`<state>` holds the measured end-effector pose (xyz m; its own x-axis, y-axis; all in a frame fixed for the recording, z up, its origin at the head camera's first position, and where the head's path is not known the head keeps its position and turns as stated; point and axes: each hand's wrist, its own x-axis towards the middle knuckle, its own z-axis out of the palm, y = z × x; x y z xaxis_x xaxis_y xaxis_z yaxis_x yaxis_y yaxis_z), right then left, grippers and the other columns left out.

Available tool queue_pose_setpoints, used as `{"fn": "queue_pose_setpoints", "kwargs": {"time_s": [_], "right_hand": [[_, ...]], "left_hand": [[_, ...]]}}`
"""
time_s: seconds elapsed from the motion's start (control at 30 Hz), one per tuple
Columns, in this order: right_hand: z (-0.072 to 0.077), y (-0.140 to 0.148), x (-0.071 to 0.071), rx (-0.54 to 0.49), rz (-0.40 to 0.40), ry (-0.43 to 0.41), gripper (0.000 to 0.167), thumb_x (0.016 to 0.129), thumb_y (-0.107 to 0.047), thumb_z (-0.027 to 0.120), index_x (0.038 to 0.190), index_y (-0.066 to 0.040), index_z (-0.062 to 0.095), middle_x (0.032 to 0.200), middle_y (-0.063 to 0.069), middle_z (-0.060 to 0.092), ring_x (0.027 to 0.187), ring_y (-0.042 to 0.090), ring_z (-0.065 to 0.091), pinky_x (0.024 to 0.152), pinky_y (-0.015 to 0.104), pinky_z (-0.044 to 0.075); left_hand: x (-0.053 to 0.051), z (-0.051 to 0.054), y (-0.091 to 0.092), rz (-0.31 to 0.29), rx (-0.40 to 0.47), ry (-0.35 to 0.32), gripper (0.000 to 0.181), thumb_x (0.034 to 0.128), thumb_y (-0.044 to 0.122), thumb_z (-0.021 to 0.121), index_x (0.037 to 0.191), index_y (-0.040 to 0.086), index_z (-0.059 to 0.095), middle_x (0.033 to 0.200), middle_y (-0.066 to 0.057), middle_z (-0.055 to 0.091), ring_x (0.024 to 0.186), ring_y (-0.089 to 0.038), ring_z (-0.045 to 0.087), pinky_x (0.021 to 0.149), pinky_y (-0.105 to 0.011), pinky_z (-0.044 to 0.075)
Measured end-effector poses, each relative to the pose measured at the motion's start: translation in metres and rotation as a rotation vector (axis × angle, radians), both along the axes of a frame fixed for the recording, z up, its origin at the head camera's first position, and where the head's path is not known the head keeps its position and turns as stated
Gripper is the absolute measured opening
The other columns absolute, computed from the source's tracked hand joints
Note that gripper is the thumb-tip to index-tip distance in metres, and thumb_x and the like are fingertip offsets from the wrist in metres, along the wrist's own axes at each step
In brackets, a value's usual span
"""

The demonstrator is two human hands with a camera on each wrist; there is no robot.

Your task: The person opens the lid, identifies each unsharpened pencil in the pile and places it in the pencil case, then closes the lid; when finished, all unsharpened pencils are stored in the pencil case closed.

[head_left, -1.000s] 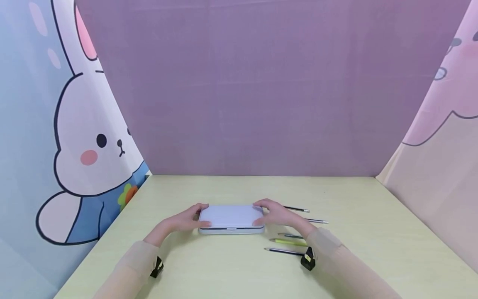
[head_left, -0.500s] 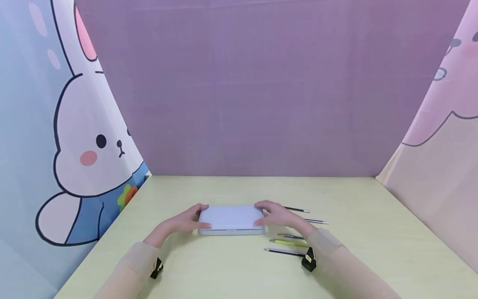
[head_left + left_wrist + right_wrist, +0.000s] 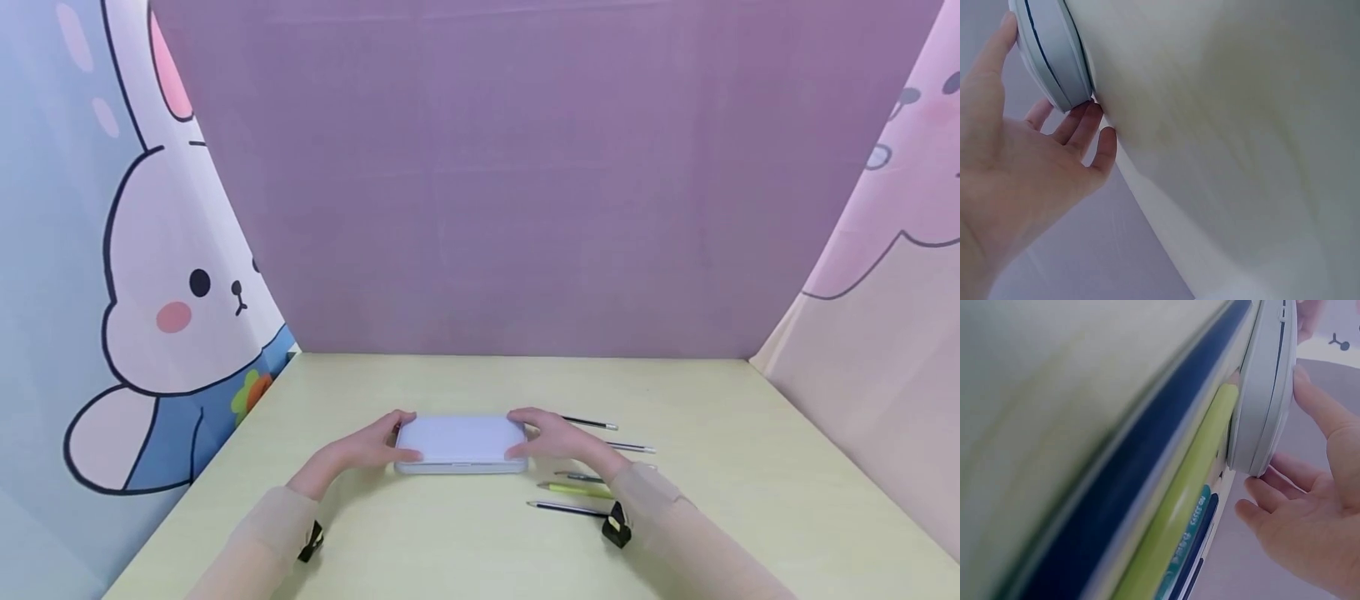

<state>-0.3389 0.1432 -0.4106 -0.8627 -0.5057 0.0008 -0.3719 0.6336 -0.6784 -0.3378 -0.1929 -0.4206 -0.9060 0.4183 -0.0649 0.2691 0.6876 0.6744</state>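
Note:
A flat white pencil case (image 3: 461,439) lies on the table with its lid down, a small catch at the middle of its front edge. My left hand (image 3: 369,442) holds its left end, thumb at the front top edge and fingers round the back corner. At the opposite end my right hand (image 3: 555,435) grips the case the same way. The left wrist view shows the rounded end of the case (image 3: 1054,56) between thumb and fingers, with a dark seam under the lid. That seam also shows on the case (image 3: 1263,394) in the right wrist view.
Several pencils lie right of the case, partly under my right forearm. Among them are a yellow-green pencil (image 3: 576,490), a dark blue pencil (image 3: 566,507) nearer me and a teal pencil (image 3: 1188,540). A purple cloth (image 3: 480,183) hangs behind the pale table (image 3: 420,542).
The dark gap along the case's front has become thinner as the lid sits lower. Both hands stay at the two ends. The whole head view has shifted slightly.

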Motion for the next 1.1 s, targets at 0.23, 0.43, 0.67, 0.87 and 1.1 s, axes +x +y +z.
{"fn": "queue_pose_setpoints", "kwargs": {"time_s": [0.23,0.43,0.67,0.87,1.1], "right_hand": [[0.001,-0.003,0.003,0.01,-0.038,-0.022,0.074,0.08,-0.033,0.074,0.141,-0.006,0.041,0.145,0.013,0.041,0.133,0.033,0.037,0.109,0.049,0.032],[0.004,-0.005,0.005,0.034,-0.031,0.001,0.074,0.08,-0.032,0.074,0.14,-0.004,0.041,0.144,0.014,0.041,0.134,0.033,0.036,0.11,0.049,0.03],[0.005,-0.001,0.001,0.047,-0.009,0.033,0.074,0.08,-0.034,0.073,0.14,-0.004,0.041,0.145,0.013,0.04,0.135,0.033,0.035,0.111,0.049,0.028],[0.005,0.002,-0.003,0.043,-0.007,0.045,0.075,0.082,-0.035,0.072,0.142,-0.004,0.039,0.147,0.012,0.038,0.137,0.033,0.032,0.112,0.048,0.026],[0.001,0.005,-0.004,0.035,-0.025,0.015,0.076,0.082,-0.036,0.07,0.143,-0.006,0.037,0.148,0.012,0.037,0.138,0.033,0.029,0.113,0.049,0.025]], "left_hand": [[0.002,0.003,0.002,-0.001,-0.015,0.003,0.082,0.081,0.041,0.071,0.14,-0.002,0.033,0.141,-0.022,0.039,0.133,-0.037,0.035,0.109,-0.052,0.029],[-0.001,0.001,0.002,-0.027,-0.011,0.033,0.082,0.0809,0.038,0.072,0.137,-0.006,0.032,0.138,-0.025,0.039,0.13,-0.037,0.036,0.109,-0.052,0.03],[-0.004,0.001,0.002,-0.05,-0.017,0.055,0.084,0.0809,0.039,0.072,0.138,-0.008,0.031,0.14,-0.026,0.037,0.132,-0.039,0.034,0.109,-0.052,0.029],[-0.01,0.001,0.003,-0.073,-0.057,0.096,0.086,0.0852,0.042,0.066,0.142,-0.008,0.027,0.147,-0.026,0.03,0.137,-0.04,0.028,0.112,-0.05,0.025],[-0.008,-0.001,0.006,-0.098,-0.109,0.112,0.084,0.0894,0.043,0.06,0.145,-0.006,0.022,0.148,-0.027,0.027,0.137,-0.044,0.024,0.111,-0.055,0.023]]}}
